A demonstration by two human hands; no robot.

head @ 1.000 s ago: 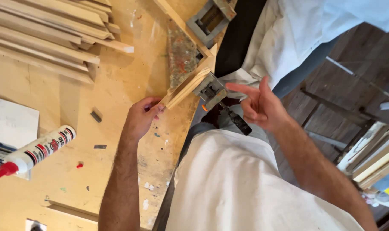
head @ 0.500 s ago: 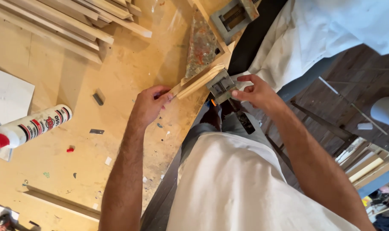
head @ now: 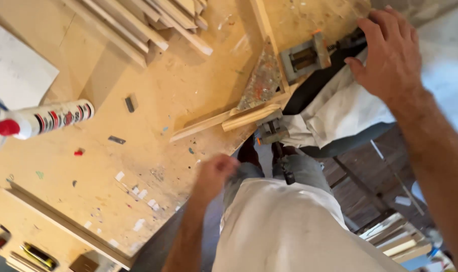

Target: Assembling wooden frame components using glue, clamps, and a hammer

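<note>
My left hand (head: 215, 174) is a loose fist at the near edge of the plywood workbench (head: 153, 100), close to my waist, with nothing visible in it. My right hand (head: 390, 50) hovers with fingers spread just right of a grey metal clamp (head: 305, 56) fixed to the bench corner. A second grey clamp (head: 270, 127) grips a short wooden strip (head: 250, 117) against a longer strip (head: 208, 125) at the bench edge. A paint-stained triangular wedge (head: 261, 80) sits between the two clamps.
A white caulk tube with a red nozzle (head: 42, 120) lies at the left on a white sheet (head: 15, 70). Several wooden slats (head: 148, 22) are stacked at the top. White cloth (head: 339, 111) drapes beside the bench. More wood pieces (head: 395, 236) lie on the floor.
My left hand let go of the wooden strip and pulled back toward my body. My right hand left the lower clamp and rose beside the upper clamp.
</note>
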